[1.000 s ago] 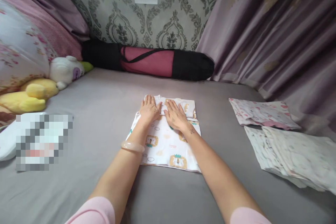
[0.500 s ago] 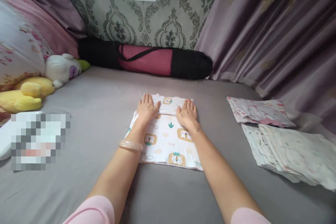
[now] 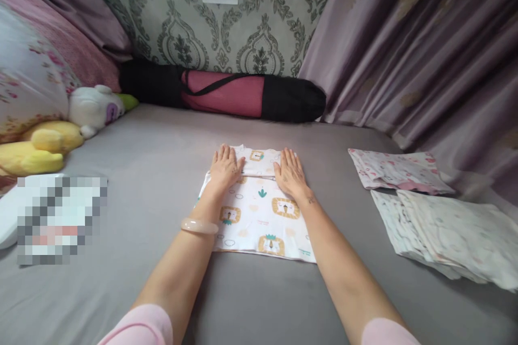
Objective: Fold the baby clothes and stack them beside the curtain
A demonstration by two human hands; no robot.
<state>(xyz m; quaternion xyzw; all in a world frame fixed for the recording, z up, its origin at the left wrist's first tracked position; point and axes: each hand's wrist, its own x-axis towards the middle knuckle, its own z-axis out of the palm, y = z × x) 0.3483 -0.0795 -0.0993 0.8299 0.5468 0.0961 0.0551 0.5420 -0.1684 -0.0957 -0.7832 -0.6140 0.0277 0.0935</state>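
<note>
A white cotton cloth garment (image 3: 261, 221) printed with yellow lions and green leaves lies on the grey bed sheet, its far end folded over toward me. My left hand (image 3: 225, 166) rests flat on the left side of that folded strip, fingers stretched out and pointing away. On the strip's right side lies my right hand (image 3: 290, 172), also flat with its fingers extended. Both palms hide parts of the fold. Neither hand grips anything. A pale bangle (image 3: 199, 226) circles my left forearm.
Folded cloths lie to the right: a pink-patterned one (image 3: 400, 171) and a pale stack (image 3: 457, 237). At the back is a long black and red bag (image 3: 222, 91). Plush toys (image 3: 95, 108) and a blurred-out object (image 3: 60, 221) are on the left. Curtains (image 3: 396, 43) hang at right.
My right hand has shifted slightly outward to the right along the folded strip. My left hand stays nearly in place. The cloth lies as before.
</note>
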